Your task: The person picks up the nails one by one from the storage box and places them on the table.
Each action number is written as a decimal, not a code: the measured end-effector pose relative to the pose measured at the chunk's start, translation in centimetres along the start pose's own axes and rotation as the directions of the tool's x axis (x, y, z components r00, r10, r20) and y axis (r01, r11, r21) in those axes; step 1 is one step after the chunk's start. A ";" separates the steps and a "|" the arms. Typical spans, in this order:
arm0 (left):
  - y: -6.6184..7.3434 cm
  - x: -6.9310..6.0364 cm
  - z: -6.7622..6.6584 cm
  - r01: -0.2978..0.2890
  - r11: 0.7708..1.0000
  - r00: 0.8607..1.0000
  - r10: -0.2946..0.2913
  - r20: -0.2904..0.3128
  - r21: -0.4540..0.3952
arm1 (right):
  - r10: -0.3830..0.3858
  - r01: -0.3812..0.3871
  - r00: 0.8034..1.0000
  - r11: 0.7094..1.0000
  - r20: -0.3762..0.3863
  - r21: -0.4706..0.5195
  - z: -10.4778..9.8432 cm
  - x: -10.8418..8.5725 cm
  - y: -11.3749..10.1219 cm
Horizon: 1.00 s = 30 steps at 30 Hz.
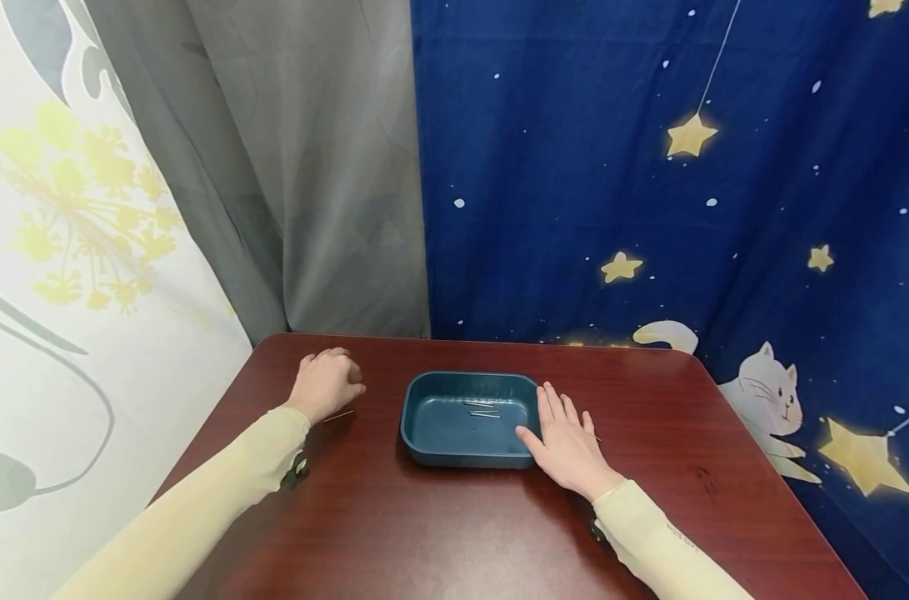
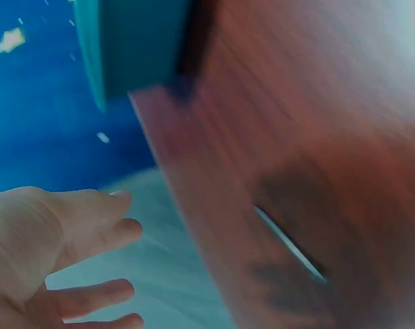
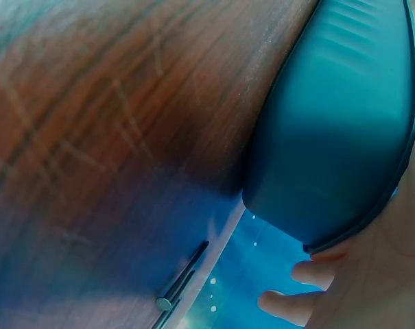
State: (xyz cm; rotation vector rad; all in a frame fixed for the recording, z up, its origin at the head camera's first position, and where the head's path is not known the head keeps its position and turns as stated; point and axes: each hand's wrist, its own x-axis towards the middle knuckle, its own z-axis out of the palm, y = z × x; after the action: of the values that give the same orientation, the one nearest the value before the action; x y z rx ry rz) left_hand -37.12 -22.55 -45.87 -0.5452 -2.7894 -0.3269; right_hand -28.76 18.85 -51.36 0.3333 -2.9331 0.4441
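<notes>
Several thin metal nails (image 1: 484, 414) lie in the blue-green tray (image 1: 469, 459). My right hand (image 1: 572, 446) rests on the tray's right end, thumb over the rim and the other fingers extended. In the right wrist view, more nails (image 3: 183, 282) lie on the table beyond the tray (image 3: 330, 137), beside that hand (image 3: 372, 274). Left of the tray, my left hand (image 1: 327, 386) hovers over the table with bent, parted fingers and nothing seen in them. Near it lies one nail (image 1: 337, 416), which the left wrist view shows as a slim metal piece (image 2: 289, 243) apart from the hand (image 2: 63, 253).
The dark red wooden table (image 1: 454, 533) has rounded far corners. Behind it hang a grey curtain (image 1: 342, 167) and a blue curtain (image 1: 559, 167) with stars; a white patterned cloth (image 1: 87, 333) hangs at the left.
</notes>
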 end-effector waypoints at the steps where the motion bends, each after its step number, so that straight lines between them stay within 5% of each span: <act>1: 0.8 0.4 -0.2 -0.014 1.000 1.000 0.014 0.001 -0.004 | -0.001 0.001 1.000 1.000 0.000 -0.002 0.0 0.0 0.0; 10: 8.4 3.6 -1.2 -0.130 0.991 0.991 0.130 0.003 0.003 | -0.005 0.005 1.000 1.000 -0.001 0.004 0.1 0.1 -0.1; 17: 13.1 6.4 0.2 -0.207 0.978 0.977 0.206 0.049 0.029 | 0.003 -0.003 1.000 1.000 -0.007 0.010 0.3 0.2 0.2; 22: 15.1 7.8 2.3 -0.235 0.971 0.959 0.226 0.173 0.035 | 0.011 -0.011 1.000 1.000 -0.011 0.009 0.2 0.5 0.1; 30: 16.3 8.6 6.0 -0.307 0.946 0.902 0.253 0.350 0.108 | 0.017 -0.017 1.000 1.000 -0.005 0.011 0.3 0.3 0.0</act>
State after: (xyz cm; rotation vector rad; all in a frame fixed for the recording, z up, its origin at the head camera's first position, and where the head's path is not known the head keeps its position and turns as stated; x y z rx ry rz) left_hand -39.66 -3.34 -46.15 -1.0345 -2.9553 0.0613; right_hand -29.03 18.71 -51.58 0.3079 -2.9314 0.4625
